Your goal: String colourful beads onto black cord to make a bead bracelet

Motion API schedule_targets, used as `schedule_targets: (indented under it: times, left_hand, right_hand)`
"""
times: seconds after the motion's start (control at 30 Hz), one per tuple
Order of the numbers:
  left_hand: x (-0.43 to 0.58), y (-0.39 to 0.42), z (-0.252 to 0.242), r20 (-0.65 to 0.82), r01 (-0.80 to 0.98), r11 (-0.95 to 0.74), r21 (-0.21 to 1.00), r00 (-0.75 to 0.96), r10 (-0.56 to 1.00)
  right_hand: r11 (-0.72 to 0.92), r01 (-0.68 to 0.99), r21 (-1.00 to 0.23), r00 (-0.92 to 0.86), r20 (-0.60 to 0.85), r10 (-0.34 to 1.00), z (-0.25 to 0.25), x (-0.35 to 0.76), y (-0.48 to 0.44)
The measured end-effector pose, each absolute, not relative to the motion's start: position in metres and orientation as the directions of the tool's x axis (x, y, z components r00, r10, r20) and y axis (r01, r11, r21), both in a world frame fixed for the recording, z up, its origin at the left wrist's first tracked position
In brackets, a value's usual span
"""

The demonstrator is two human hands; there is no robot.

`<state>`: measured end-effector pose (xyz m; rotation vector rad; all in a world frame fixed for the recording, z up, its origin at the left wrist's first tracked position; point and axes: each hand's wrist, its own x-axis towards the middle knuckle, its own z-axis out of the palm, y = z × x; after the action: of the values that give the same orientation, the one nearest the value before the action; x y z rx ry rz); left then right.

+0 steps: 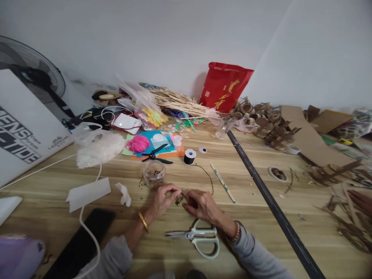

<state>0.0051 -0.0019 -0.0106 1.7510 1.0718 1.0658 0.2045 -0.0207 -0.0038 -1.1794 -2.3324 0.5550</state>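
My left hand (163,198) is closed in a pinch, thumb against forefinger; what lies between the fingertips is too small to make out. Opposite it, my right hand (205,206) is closed with its fingertips on a thin dark cord (209,175), which curves back to a black spool (190,157) with a white top. Between and just below both hands lies a small pile of mixed beads (178,200). An open clear jar of colourful beads (154,175) stands beyond my left hand. White-handled scissors (205,238) rest on the table under my right wrist.
Black pliers (154,154), pink yarn (138,143) and coloured sheets lie past the jar. A paper-wrapped stick (223,183) and a long black strip (261,186) are on the right. Woven pieces (269,131) and another person's hand (360,201) appear further right.
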Motion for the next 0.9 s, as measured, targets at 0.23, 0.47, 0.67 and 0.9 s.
schedule_targets:
  times: [0.23,0.47,0.67,0.9]
  left_hand:
    - [0.008,-0.005,-0.006,0.259,0.311,-0.375,0.873,0.356,0.898]
    - [0.008,-0.004,-0.006,0.223,0.353,-0.361,0.863,0.376,0.899]
    - [0.007,-0.003,-0.009,0.205,0.356,-0.325,0.876,0.335,0.92]
    - [0.008,-0.003,-0.007,0.175,0.344,-0.296,0.891,0.339,0.924]
  right_hand:
    - [0.322,0.391,-0.862,-0.384,0.166,0.909,-0.001,0.196,-0.022]
    - [0.048,0.089,-0.995,-0.308,0.018,0.951,-0.013,0.181,-0.02]
    - [0.132,0.179,-0.975,-0.281,0.077,0.956,-0.017,0.182,-0.014]
    - [0.199,0.241,-0.95,-0.26,0.135,0.956,-0.019,0.184,-0.013]
